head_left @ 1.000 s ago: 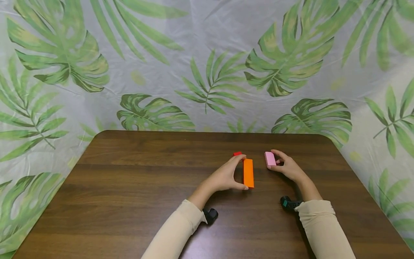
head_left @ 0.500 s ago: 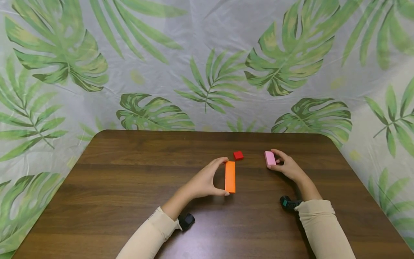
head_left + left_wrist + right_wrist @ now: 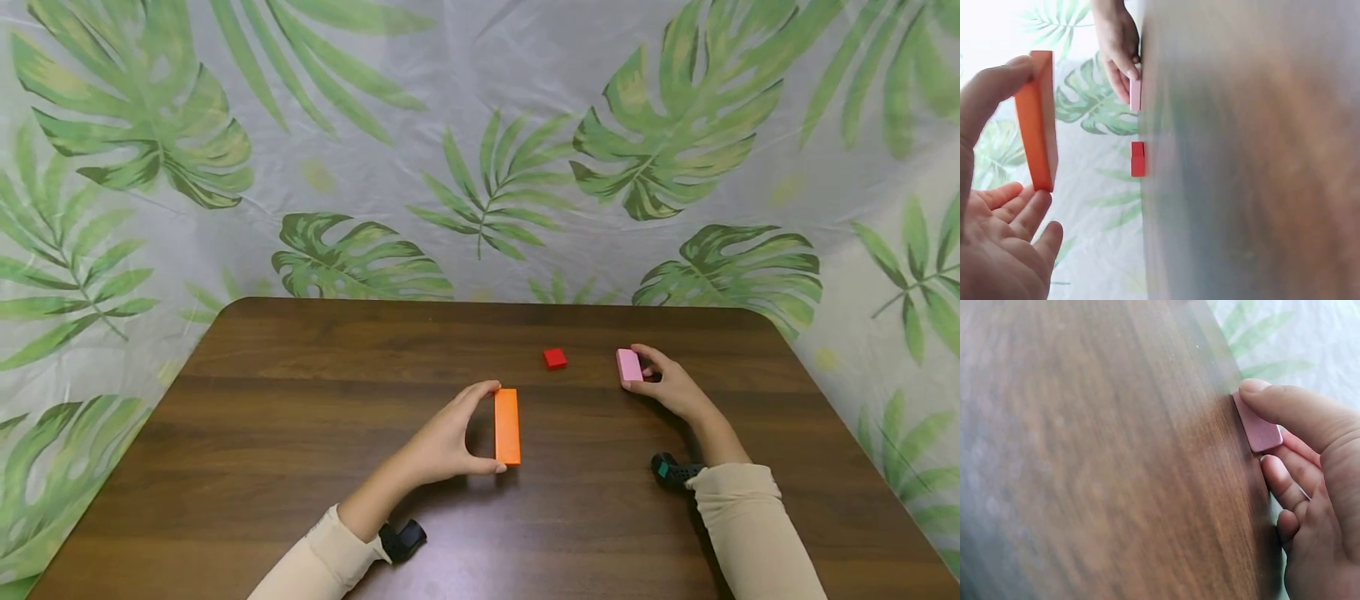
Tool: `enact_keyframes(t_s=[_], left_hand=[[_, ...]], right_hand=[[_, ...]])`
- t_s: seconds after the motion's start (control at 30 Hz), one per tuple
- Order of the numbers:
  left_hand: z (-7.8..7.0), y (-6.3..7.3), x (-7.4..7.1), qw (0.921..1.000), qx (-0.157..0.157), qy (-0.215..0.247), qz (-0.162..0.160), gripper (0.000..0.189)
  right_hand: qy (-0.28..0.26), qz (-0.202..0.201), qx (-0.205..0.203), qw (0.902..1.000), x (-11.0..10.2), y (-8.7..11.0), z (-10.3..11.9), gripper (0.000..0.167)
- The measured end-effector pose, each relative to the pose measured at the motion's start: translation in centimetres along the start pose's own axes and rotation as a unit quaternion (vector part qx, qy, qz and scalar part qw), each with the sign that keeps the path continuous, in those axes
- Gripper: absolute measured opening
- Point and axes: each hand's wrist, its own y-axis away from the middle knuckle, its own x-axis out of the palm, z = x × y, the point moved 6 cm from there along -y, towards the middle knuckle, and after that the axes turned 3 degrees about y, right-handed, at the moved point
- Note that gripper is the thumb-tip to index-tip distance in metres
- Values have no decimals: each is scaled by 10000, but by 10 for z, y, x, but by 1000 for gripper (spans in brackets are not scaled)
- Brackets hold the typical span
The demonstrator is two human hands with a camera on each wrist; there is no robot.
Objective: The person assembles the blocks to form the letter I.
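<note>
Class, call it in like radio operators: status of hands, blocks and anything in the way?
Left hand pinching orange block by its ends, above the table. Right hand holding pink block on the table. Red block untouched. Nothing visibly blocking either hand.

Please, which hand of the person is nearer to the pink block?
The right hand: it grips the pink block. The left hand is apart from this block, to the left and closer to the person, holding the orange block.

Pink block (image 3: 1260, 430) partly hidden by the right hand (image 3: 1329, 506), tabletop (image 3: 1254, 156) blurry in both wrist views.
</note>
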Motion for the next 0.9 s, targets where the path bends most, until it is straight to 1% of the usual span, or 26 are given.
enact_keyframes(t_s=[0.13, 0.23, 0.4, 0.47, 0.67, 0.83, 0.9], left_hand=[[7, 4, 3, 9999, -103, 79, -71, 96], [16, 6, 6, 9996, -250, 130, -81, 95], [31, 7, 14, 9981, -579, 153, 151, 96], [34, 8, 16, 9975, -658, 175, 207, 97], [40, 6, 19, 9969, -689, 136, 342, 97], [44, 5, 23, 9960, -751, 88, 477, 96], [45, 5, 24, 9954, -789, 102, 526, 96]], right_hand=[[11, -12, 19, 10000, -2, 2, 0, 72], [-5, 28, -20, 10000, 0, 2, 1, 73], [-6, 99, 85, 9999, 2, 2, -3, 74], [-18, 107, 122, 9999, 2, 1, -6, 75], [-110, 46, 89, 9999, 1, 0, -6, 75], [-144, -122, -139, 9997, -1, 1, -3, 74], [-106, -124, -218, 9996, -1, 1, -1, 74]])
